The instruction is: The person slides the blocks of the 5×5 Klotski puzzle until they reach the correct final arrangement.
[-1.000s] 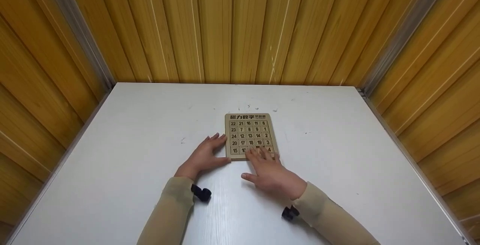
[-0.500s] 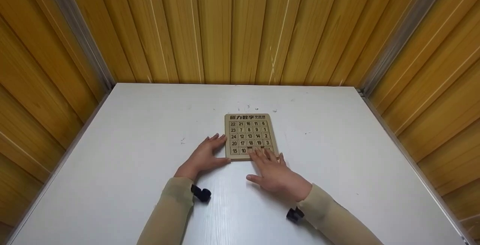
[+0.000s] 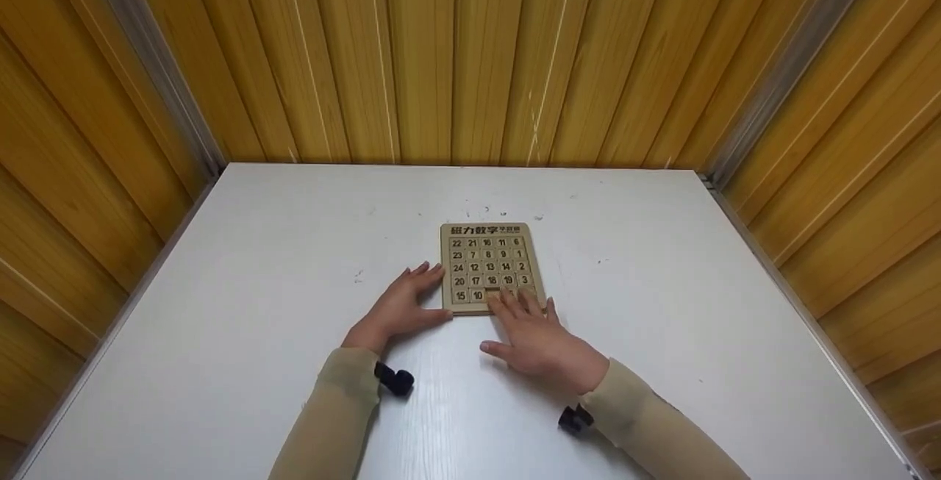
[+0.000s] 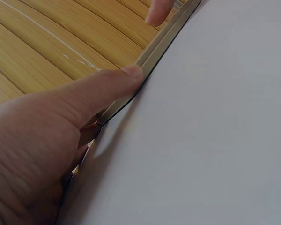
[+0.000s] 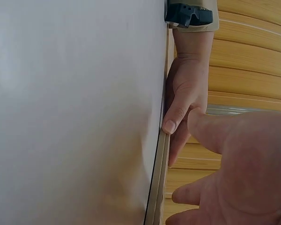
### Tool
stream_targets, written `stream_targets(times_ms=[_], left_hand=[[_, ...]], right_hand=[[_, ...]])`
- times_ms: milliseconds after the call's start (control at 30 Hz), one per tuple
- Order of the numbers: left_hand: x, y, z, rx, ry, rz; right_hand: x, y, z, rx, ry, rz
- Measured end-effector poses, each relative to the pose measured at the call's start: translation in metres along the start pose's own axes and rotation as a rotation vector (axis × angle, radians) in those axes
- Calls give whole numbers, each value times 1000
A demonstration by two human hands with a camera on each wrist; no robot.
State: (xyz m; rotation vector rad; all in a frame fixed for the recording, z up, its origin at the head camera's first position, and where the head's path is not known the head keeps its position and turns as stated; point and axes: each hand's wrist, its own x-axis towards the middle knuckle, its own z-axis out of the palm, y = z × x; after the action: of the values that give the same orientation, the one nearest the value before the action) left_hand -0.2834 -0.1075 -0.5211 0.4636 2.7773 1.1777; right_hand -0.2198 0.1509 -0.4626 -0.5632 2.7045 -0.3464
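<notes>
A wooden number slide puzzle point(image 3: 482, 230) lies on the white table, its numbered tiles set in rows. My left hand point(image 3: 401, 307) rests against the puzzle's left side, fingers along that edge and thumb at the near left corner. In the left wrist view the thumb point(image 4: 114, 84) presses on the side of the board. My right hand point(image 3: 540, 337) reaches over the near edge, its fairly straight fingers touching the bottom row and hiding the tiles there. Just right of the tile 10 point(image 3: 478, 295) a gap shows in that row. The right thumb stretches out, off the board.
The white table point(image 3: 257, 259) has small dark marks beyond the puzzle. Yellow wood-look panels point(image 3: 456, 61) enclose its back and sides. A black wrist device point(image 3: 395, 378) sits at the left sleeve, and another black device point(image 3: 575, 419) at the right.
My right hand has shifted slightly to the right, its fingers now covering the tile 4. A gap has come into sight beside the tile 10. The left hand has stayed in place.
</notes>
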Motion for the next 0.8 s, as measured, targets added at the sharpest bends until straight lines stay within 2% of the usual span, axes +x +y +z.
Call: stream_targets(times_ms=[233,367,800], left_hand=[[-2,2,0,-4,8,-8],[-2,2,-1,4,10,8],[-1,-2,-1,1,8,44]], right_hand=[[10,-16,7,-12,-7,-49],[13,-21,8,-28,-23,-66],[10,-11,8,-40,-10,-50]])
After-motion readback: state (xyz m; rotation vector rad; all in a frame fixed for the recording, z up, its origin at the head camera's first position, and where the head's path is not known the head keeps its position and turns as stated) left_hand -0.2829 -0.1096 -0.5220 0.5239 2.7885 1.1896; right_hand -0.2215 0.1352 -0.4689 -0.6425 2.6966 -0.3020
